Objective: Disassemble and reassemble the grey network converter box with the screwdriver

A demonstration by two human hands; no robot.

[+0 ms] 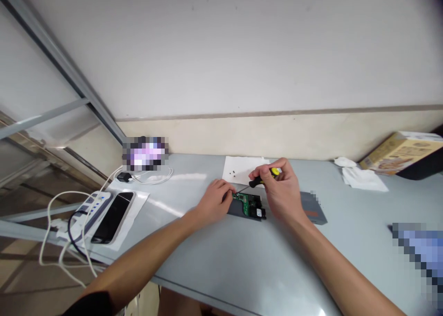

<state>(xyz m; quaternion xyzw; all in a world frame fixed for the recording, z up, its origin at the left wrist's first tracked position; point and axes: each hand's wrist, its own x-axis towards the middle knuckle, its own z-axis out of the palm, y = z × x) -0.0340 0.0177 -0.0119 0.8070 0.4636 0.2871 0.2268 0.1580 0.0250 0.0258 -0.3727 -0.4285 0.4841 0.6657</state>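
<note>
A screwdriver (pixel 256 181) with a black and yellow handle is in my right hand (pixel 284 191), the fingers wrapped round the handle. Its thin shaft slants down to the left, the tip meeting or nearly meeting a green circuit board (pixel 246 206) near its upper left corner. The board sits in a flat grey housing (pixel 238 210) with black parts at the right end. My left hand (pixel 217 198) grips the housing's left end, fingertips close to the screwdriver tip. Just behind, a white paper (pixel 242 163) bears several tiny dark pieces (pixel 232 172), too small to identify.
A grey cover-like panel (pixel 313 208) lies right of my right wrist. At left are a phone (pixel 113 217), a power strip (pixel 98 205), loose white cables (pixel 51 214) and a black adapter (pixel 123 176). A yellow box (pixel 398 153) and crumpled tissue (pixel 363 178) sit at the back right.
</note>
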